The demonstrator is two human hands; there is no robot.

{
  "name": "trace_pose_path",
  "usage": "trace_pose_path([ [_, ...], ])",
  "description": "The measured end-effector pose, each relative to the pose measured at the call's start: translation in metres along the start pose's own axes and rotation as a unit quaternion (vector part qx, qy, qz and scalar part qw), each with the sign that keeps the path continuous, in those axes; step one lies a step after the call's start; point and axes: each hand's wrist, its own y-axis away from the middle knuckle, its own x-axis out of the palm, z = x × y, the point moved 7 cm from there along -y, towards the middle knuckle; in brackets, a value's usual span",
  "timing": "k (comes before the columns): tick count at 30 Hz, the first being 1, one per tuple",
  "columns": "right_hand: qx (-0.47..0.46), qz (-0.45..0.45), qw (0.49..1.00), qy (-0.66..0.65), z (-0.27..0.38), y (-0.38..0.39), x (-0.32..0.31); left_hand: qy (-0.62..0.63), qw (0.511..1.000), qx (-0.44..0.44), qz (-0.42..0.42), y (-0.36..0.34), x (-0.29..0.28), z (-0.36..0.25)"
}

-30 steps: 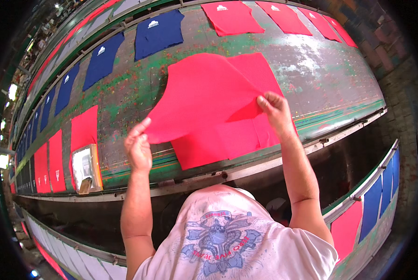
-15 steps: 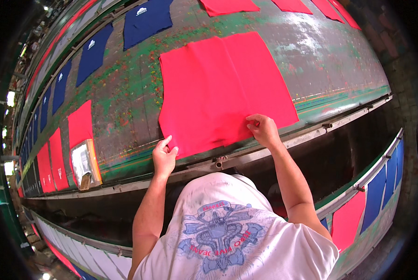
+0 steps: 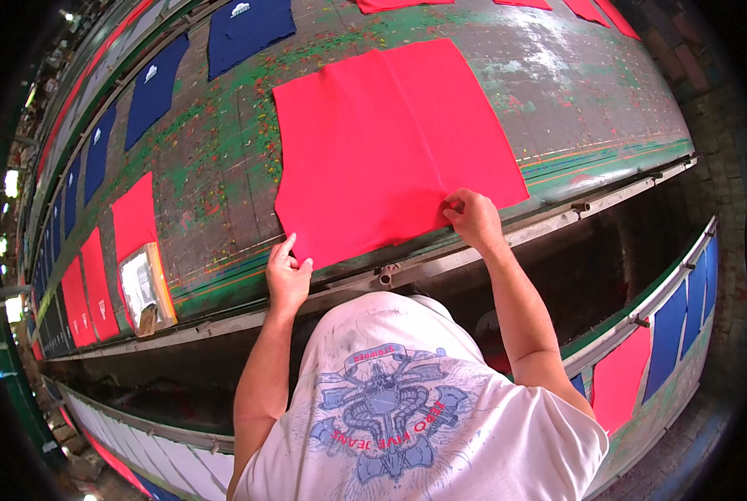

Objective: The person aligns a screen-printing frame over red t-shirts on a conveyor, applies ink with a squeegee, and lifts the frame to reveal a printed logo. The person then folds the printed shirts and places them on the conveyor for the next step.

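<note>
A large red fabric piece (image 3: 382,142) lies spread on the long, paint-stained table (image 3: 215,192) in front of me, with a faint crease running down it. At its near left corner is my left hand (image 3: 288,277), thumb and forefinger apart and touching or almost touching the edge. My right hand (image 3: 475,220) has its thumb and fingers pinched together at the near edge, right of the middle. Part of that grip is hidden by the hand itself.
A framed panel (image 3: 146,288) rests on the table to the left, beside several red pieces (image 3: 134,217). Dark blue printed pieces (image 3: 251,35) line the far side. A metal rail (image 3: 590,204) with short pipe stubs edges the table. Behind me runs another table with red and blue pieces (image 3: 622,376).
The near edge of the red fabric lies smoother, with fewer wrinkles. My left thumb and forefinger look more apart at the corner. The whole view has shifted slightly.
</note>
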Motion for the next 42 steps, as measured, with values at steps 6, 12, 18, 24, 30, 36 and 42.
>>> trace_pose_path([
  [6,0.062,-0.033,0.993,0.094,-0.001,0.005,-0.008,-0.192,0.959,0.188,-0.091,0.018,-0.005,-0.049],
  [12,0.050,-0.005,0.991,0.120,0.003,-0.001,-0.005,-0.215,0.913,0.339,0.076,0.025,0.027,-0.073],
  [18,0.027,-0.029,0.996,0.086,0.007,-0.005,-0.004,-0.214,0.913,0.338,0.076,0.021,0.029,-0.069],
  [24,0.012,0.010,0.997,0.075,0.003,-0.014,0.009,-0.218,0.908,0.350,0.070,0.023,0.028,-0.071],
  [30,-0.042,0.055,0.897,-0.436,0.052,-0.031,0.013,-0.238,0.915,0.324,0.027,0.024,0.028,-0.073],
  [36,-0.187,0.054,0.799,-0.569,0.166,-0.054,-0.021,-0.231,0.928,0.285,-0.071,-0.008,-0.024,-0.087],
  [42,-0.335,0.030,0.730,-0.595,0.260,-0.031,-0.073,0.021,0.927,0.314,-0.206,-0.021,-0.179,-0.153],
])
